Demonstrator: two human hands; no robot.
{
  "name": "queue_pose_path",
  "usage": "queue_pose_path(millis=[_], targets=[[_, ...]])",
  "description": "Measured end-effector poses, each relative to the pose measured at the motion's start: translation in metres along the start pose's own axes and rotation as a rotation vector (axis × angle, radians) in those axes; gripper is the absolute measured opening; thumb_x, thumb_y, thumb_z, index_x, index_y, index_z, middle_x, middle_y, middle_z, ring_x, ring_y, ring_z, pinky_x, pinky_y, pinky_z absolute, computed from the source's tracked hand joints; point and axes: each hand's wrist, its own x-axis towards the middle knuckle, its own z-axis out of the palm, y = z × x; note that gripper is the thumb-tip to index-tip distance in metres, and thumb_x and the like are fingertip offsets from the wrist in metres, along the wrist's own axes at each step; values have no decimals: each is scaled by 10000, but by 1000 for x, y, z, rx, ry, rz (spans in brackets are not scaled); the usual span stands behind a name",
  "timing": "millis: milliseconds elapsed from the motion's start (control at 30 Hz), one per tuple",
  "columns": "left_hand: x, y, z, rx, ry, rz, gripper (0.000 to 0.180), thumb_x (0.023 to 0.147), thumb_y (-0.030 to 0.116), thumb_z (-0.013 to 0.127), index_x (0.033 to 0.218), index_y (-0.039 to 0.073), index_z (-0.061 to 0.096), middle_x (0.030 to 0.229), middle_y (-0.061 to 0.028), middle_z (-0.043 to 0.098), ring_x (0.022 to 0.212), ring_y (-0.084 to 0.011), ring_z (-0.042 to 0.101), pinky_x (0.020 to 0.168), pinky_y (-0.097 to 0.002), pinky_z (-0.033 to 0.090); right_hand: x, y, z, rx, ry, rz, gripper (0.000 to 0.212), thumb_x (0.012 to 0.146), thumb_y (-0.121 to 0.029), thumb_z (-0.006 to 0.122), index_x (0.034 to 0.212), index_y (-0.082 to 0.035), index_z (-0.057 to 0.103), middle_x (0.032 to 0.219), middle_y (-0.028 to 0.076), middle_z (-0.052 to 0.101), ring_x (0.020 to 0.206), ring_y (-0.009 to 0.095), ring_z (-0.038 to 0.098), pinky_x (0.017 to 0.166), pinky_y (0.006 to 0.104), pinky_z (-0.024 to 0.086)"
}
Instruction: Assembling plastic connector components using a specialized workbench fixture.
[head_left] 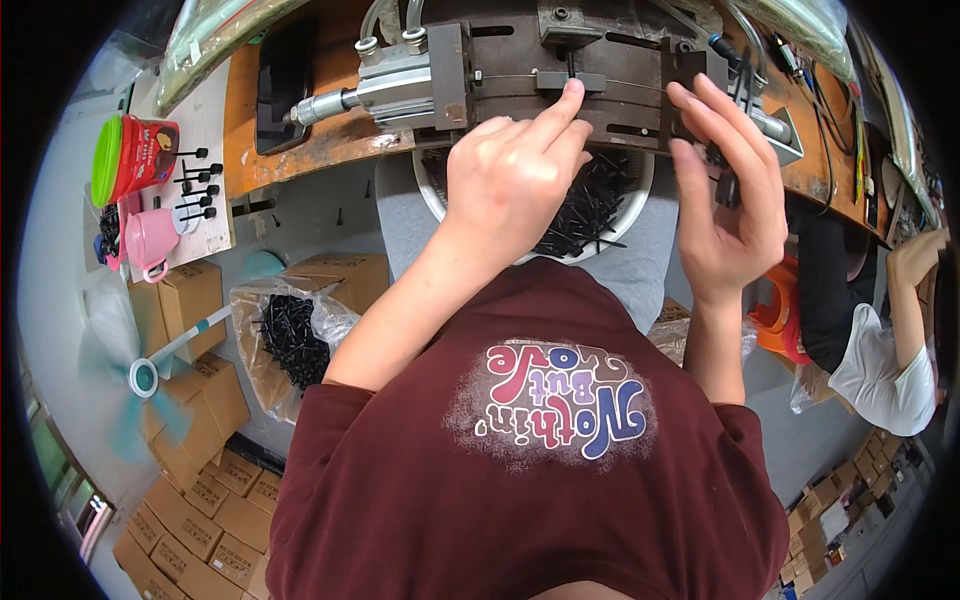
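My left hand (515,170) reaches over the bench edge, index finger stretched forward and the other fingers curled. Its fingertip meets a small dark block (590,82) with a black pin (572,66) in the middle of a metal clamping fixture (500,55). Whatever lies under those fingers is hidden. Beside the fixture's right end, my right hand (735,190) is raised with its fingers curved around thin black stick-like parts (728,188), partly covered by the hand. Under the bench edge, a white tub (643,205) on my lap holds many black stick-like parts (590,205).
Pneumatic cylinders (395,85) with hoses flank the fixture. A dark phone (283,85) lies on the wooden bench (240,130). Left stand a red tub (140,160), a pink cup (150,240), a fan (143,377) and cartons (190,520). Another person's arm (905,300) is at right.
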Motion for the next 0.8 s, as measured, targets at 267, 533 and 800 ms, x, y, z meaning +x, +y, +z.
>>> queue_pose_path(millis=[267, 533, 800], targets=[[7, 0, -9, -7, -72, -12, 270, 690, 177, 819, 935, 108, 730, 1135, -44, 709, 641, -145, 677, 593, -248, 520, -9, -9, -7, 348, -4, 77, 340, 854, 157, 614, 1159, 106, 471, 1122, 345, 627, 959, 363, 700, 812, 374, 583], [13, 11, -40, -1069, -73, -325, 283, 776, -80, 740, 1053, -46, 693, 1040, -124, 699, 842, -147, 701, 760, -254, 590, -7, -11, 4, 46, -103, -227, 301, 670, 82, 756, 964, 36, 715, 820, 113, 636, 638, 216, 609, 551, 302, 498], [0, 8, -40, -533, 59, -270, 370, 729, -28, 784, 1088, 30, 719, 952, -73, 668, 762, -113, 671, 679, -238, 595, -10, -4, 2, 100, -72, -57, 411, 702, 11, 808, 1087, 46, 669, 1050, 164, 710, 991, 273, 688, 855, 340, 552]])
